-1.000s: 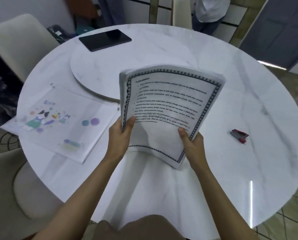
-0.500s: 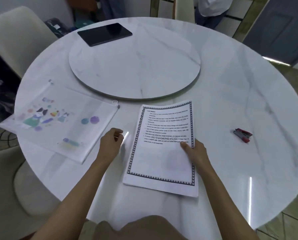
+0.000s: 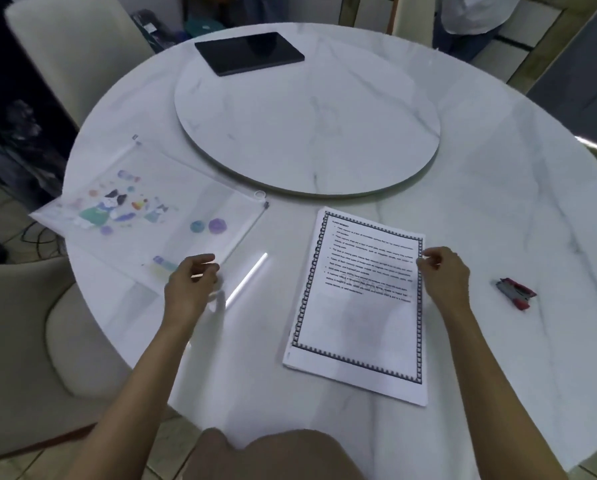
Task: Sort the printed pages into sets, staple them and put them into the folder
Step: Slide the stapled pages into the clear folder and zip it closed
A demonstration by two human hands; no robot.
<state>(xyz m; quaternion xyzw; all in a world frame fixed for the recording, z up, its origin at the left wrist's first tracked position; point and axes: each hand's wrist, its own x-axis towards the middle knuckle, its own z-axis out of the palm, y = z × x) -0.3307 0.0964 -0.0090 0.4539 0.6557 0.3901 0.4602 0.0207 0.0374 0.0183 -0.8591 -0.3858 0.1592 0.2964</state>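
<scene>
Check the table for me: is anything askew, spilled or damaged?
Only the folder: its left corner hangs past the table rim. The printed pages lie flat, slightly rotated, sheets barely fanned at the near edge. No spill or damage shows.

There is one round white marble table (image 3: pixel 498 202), and it bears one round turntable (image 3: pixel 307 133) of the same stone. One dark tablet (image 3: pixel 248 53) lies on the turntable. On the table lie one translucent zip folder (image 3: pixel 172 209) printed with cartoon figures, one red stapler (image 3: pixel 515 293) and one stack of printed pages (image 3: pixel 359 323). One sheet with a bordered frame shows on top of the stack; the sheets under it cannot be counted. Two bare hands are in view, one left hand (image 3: pixel 189 289) and one right hand (image 3: pixel 446 275). Two cream chairs show at the left, one far chair (image 3: pixel 68 53) and one near chair (image 3: pixel 23 341). One standing person (image 3: pixel 470 19) shows beyond the table.
</scene>
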